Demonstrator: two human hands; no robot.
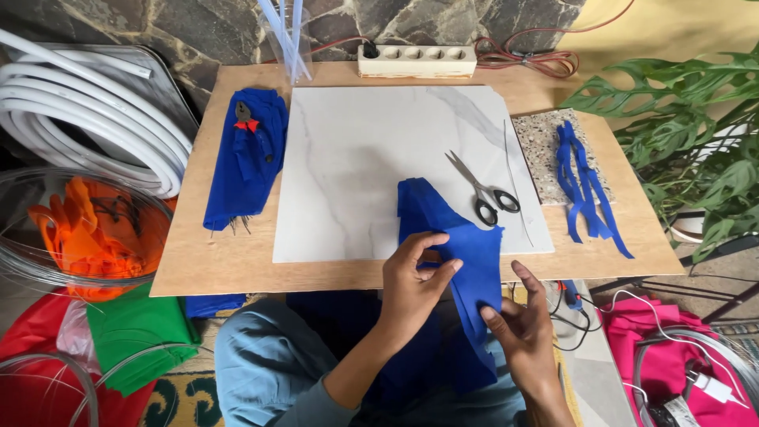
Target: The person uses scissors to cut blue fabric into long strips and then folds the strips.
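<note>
L hand (413,273) pinches a fold of the blue cloth (455,237) betw thumb & fingers; R hand (518,320) grips its lower edge from below, so I see it pulled taut over the board's near edge. Cloth lies partly on the tile (356,158), near-right corner. Scissors (482,190) sit just beside it, w/in reach. Blue strips (581,178) at right edge, pliers (243,117) on folded cloth left, well apart.

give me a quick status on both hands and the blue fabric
Left hand and right hand both pinching the blue fabric piece at the board's near edge. Scissors lie just beyond on the marble tile, untouched.
</note>
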